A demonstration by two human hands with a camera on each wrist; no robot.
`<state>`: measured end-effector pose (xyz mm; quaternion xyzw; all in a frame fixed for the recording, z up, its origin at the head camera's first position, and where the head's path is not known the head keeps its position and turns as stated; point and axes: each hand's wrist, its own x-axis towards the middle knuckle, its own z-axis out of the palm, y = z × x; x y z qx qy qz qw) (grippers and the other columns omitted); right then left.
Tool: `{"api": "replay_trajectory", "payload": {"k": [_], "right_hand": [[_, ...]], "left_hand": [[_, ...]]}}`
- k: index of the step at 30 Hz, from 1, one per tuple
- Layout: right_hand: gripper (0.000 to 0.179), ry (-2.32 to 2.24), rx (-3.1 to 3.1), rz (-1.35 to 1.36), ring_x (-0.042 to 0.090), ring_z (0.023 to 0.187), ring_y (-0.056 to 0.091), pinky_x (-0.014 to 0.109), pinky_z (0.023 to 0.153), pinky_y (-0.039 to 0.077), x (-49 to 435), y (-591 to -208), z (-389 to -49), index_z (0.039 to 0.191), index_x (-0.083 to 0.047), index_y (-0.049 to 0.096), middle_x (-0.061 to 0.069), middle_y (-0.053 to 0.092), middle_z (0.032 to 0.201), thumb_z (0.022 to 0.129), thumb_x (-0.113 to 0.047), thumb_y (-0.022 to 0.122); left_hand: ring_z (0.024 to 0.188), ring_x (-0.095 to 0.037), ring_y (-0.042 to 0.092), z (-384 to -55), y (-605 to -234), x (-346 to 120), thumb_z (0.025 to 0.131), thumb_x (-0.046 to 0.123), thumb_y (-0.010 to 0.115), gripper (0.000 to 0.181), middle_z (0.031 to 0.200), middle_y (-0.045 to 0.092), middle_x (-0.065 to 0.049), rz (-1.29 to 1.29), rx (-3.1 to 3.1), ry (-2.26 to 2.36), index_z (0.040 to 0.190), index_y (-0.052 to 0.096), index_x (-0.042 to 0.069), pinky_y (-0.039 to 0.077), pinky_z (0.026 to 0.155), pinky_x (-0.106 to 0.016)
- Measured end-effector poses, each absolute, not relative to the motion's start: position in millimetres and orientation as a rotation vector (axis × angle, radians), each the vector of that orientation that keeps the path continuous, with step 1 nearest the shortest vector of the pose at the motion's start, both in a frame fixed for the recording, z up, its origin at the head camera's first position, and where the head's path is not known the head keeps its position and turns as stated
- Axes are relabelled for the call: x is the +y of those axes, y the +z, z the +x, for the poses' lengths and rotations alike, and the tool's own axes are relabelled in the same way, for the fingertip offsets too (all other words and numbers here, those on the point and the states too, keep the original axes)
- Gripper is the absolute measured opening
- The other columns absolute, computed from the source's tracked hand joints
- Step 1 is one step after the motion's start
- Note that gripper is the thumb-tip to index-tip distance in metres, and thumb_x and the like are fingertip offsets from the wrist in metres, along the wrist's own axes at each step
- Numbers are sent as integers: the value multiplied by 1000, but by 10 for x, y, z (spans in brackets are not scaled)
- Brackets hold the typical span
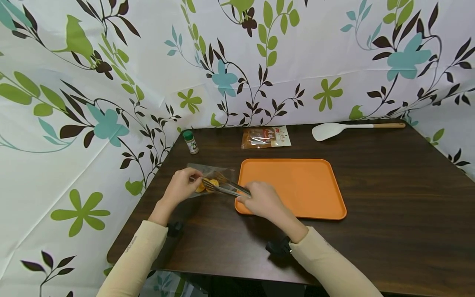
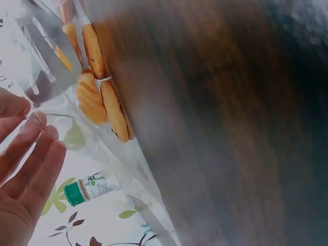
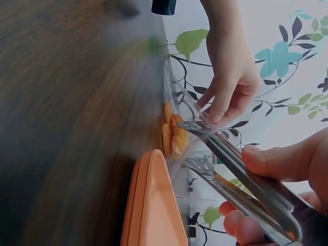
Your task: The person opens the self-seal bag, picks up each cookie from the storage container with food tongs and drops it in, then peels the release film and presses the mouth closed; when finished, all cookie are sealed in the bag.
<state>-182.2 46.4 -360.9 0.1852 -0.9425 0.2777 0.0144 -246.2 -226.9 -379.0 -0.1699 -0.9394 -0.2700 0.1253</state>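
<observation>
My left hand pinches the opening edge of a clear plastic bag between thumb and fingertips, lifting its upper side. Inside lie several golden-yellow cookies, low in the bag against the dark table. With my right hand I hold metal tongs, thumb on one arm and fingers curled round the other. The tongs' arms stand spread apart. In the right wrist view their fork-like tips reach the bag's mouth, one tip overlapping the cookies.
Right of the bag lies an orange tray, under my right hand's reach. Behind stand a green-capped shaker bottle, a brown food packet and a white spatula with a wooden handle. A patterned curtain borders the dark table.
</observation>
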Motion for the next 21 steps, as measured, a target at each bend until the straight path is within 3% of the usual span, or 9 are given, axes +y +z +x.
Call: {"api": "replay_trajectory", "payload": {"k": [11,17,21], "right_hand": [[36,926,-2953,520,16,58,48,29,53,37,489,-3624,-1821,106,-4,71,5,66,82,88,-35,72],[43,926,-2950,492,17,74,58,33,65,47,624,-3636,-1740,114,-3,69,10,70,102,87,-36,73],[43,945,-2955,464,17,70,54,33,62,45,718,-3638,-1677,115,-3,69,8,69,100,87,-36,74]], "left_hand": [[83,-24,68,-2458,-3786,-2272,92,10,66,11,92,72,-10,-485,-2735,-780,96,74,4,58,75,-42],[84,-24,68,-2461,-3786,-2265,92,10,67,11,93,72,-10,-480,-2745,-782,97,74,4,58,76,-43],[83,-24,68,-2468,-3794,-2269,92,9,67,11,93,72,-10,-477,-2740,-775,97,74,4,58,76,-42]]}}
